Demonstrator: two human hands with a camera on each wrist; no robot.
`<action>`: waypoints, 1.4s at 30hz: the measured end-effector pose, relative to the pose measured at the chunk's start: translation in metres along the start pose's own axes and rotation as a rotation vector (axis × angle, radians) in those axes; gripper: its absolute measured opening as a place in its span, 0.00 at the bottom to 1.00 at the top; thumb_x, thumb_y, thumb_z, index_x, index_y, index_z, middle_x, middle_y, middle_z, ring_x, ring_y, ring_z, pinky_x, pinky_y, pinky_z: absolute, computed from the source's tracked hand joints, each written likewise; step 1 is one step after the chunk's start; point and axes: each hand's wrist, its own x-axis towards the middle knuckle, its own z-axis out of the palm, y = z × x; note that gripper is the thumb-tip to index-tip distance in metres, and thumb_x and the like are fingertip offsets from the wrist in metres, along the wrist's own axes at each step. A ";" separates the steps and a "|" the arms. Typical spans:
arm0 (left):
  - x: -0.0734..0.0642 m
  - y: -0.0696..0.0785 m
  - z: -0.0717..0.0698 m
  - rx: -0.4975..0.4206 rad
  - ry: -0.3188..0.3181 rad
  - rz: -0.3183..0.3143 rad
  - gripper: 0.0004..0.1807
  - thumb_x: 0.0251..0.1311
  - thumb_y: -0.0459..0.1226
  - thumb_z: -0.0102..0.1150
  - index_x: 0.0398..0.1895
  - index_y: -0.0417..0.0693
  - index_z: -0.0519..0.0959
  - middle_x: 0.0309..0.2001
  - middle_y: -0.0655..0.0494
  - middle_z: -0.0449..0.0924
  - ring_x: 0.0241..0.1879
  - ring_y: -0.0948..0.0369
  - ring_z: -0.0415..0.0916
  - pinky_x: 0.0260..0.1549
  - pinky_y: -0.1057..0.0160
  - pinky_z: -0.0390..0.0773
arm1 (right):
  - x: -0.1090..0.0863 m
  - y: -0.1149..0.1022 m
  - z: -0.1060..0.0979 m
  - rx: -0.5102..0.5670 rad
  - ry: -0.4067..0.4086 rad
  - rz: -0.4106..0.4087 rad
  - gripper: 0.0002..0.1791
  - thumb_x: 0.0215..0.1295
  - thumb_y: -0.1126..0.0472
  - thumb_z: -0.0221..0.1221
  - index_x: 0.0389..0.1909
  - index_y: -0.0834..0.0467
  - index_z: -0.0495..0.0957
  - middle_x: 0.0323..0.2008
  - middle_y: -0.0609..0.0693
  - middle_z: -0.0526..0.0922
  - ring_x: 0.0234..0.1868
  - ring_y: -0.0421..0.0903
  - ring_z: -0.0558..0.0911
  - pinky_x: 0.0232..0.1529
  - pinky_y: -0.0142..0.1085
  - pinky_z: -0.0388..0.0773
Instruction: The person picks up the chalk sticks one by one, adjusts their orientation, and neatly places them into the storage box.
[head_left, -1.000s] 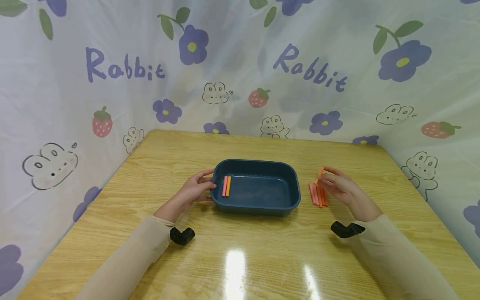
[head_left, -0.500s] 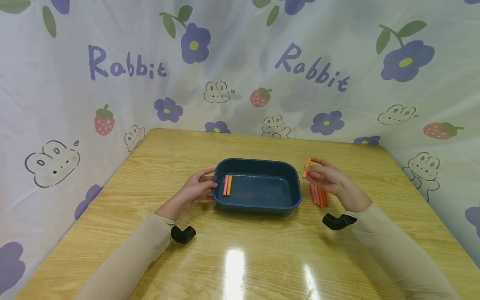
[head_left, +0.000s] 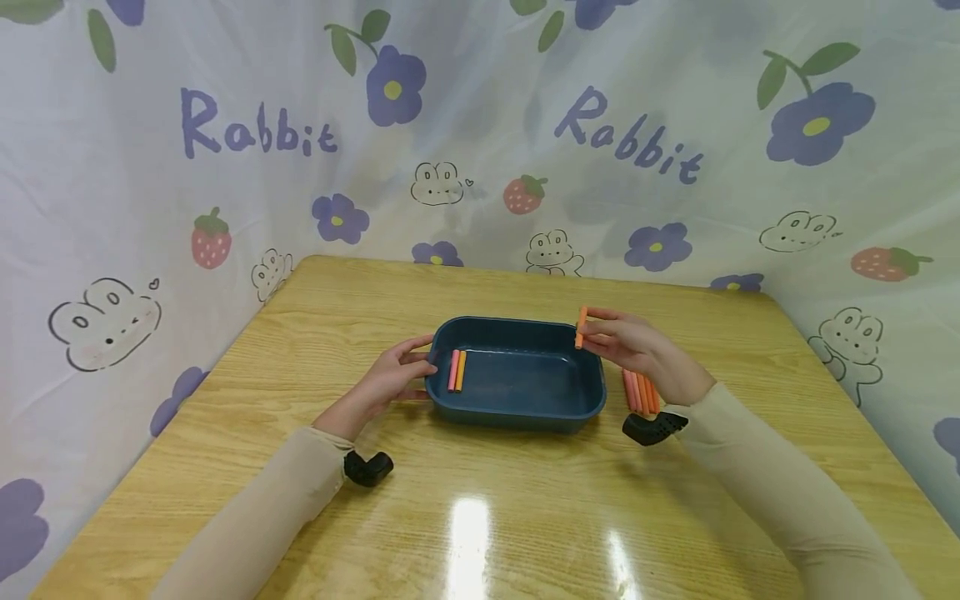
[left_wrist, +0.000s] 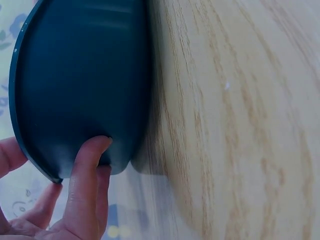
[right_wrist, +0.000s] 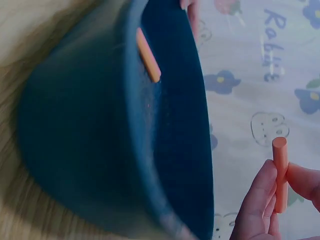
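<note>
An orange chalk stick [head_left: 581,327] is pinched upright between the thumb and fingers of my right hand [head_left: 633,340], over the right back rim of a dark blue tub [head_left: 517,419]. In the right wrist view the held orange stick [right_wrist: 281,175] appears outside the rim. My left hand [head_left: 386,379] holds the tub's left end, thumb over the rim and other fingers on the outer wall [left_wrist: 90,90]. Inside the tub at the left, a pink chalk stick [head_left: 453,371] and a yellow-orange one [head_left: 461,372] lie side by side.
Right of the tub, several pink and orange chalk sticks [head_left: 641,393] lie in a row on the wooden table [head_left: 420,508], partly under my right hand. A patterned curtain [head_left: 480,125] hangs behind and beside the table.
My right hand has lifted the orange chalk stick from beside the row and carried it left to the tub's rim. My left hand has stayed on the tub.
</note>
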 end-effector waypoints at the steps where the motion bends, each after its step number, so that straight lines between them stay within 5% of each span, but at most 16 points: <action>1: 0.000 0.000 0.000 0.002 0.003 -0.001 0.32 0.63 0.29 0.48 0.71 0.46 0.55 0.64 0.35 0.60 0.56 0.42 0.68 0.40 0.49 0.79 | 0.002 -0.001 0.003 0.002 -0.003 0.005 0.36 0.70 0.73 0.43 0.73 0.59 0.38 0.68 0.60 0.49 0.64 0.51 0.63 0.57 0.34 0.69; 5: 0.000 0.000 0.001 0.006 0.017 -0.004 0.32 0.63 0.29 0.49 0.71 0.47 0.56 0.63 0.36 0.61 0.56 0.43 0.69 0.40 0.50 0.79 | 0.009 -0.003 0.013 0.002 -0.003 0.026 0.34 0.70 0.73 0.43 0.73 0.59 0.41 0.70 0.60 0.48 0.68 0.53 0.55 0.59 0.35 0.67; 8: 0.000 0.000 0.001 0.003 0.022 -0.007 0.32 0.63 0.29 0.50 0.71 0.48 0.56 0.63 0.37 0.62 0.55 0.44 0.69 0.39 0.50 0.79 | 0.014 -0.004 0.020 -0.004 -0.005 0.040 0.34 0.69 0.72 0.44 0.73 0.59 0.44 0.63 0.58 0.58 0.66 0.52 0.59 0.59 0.35 0.66; 13: -0.001 -0.001 0.001 -0.002 0.021 -0.006 0.32 0.62 0.29 0.50 0.71 0.49 0.56 0.63 0.37 0.62 0.56 0.44 0.69 0.39 0.50 0.79 | 0.023 -0.006 0.029 -0.003 -0.023 0.058 0.33 0.69 0.72 0.45 0.72 0.59 0.46 0.51 0.53 0.66 0.52 0.47 0.72 0.54 0.33 0.71; 18: -0.002 0.000 0.001 0.000 0.020 -0.005 0.32 0.63 0.29 0.49 0.71 0.48 0.56 0.63 0.37 0.61 0.56 0.43 0.69 0.39 0.50 0.79 | 0.034 -0.005 0.039 0.039 -0.016 0.099 0.33 0.69 0.71 0.46 0.72 0.56 0.48 0.50 0.54 0.66 0.40 0.45 0.76 0.45 0.33 0.77; 30: -0.002 -0.001 0.001 -0.001 0.015 0.003 0.32 0.63 0.29 0.49 0.71 0.48 0.56 0.63 0.37 0.62 0.56 0.43 0.68 0.40 0.49 0.79 | 0.059 -0.002 0.063 0.100 -0.024 0.163 0.29 0.69 0.70 0.48 0.70 0.58 0.55 0.52 0.55 0.66 0.46 0.47 0.72 0.47 0.34 0.77; 42: -0.002 0.000 0.002 -0.016 0.011 -0.001 0.33 0.62 0.29 0.50 0.71 0.48 0.56 0.63 0.37 0.61 0.57 0.43 0.68 0.40 0.51 0.80 | 0.078 0.007 0.080 0.008 -0.130 0.240 0.24 0.68 0.72 0.47 0.64 0.66 0.58 0.45 0.58 0.69 0.40 0.49 0.77 0.42 0.34 0.79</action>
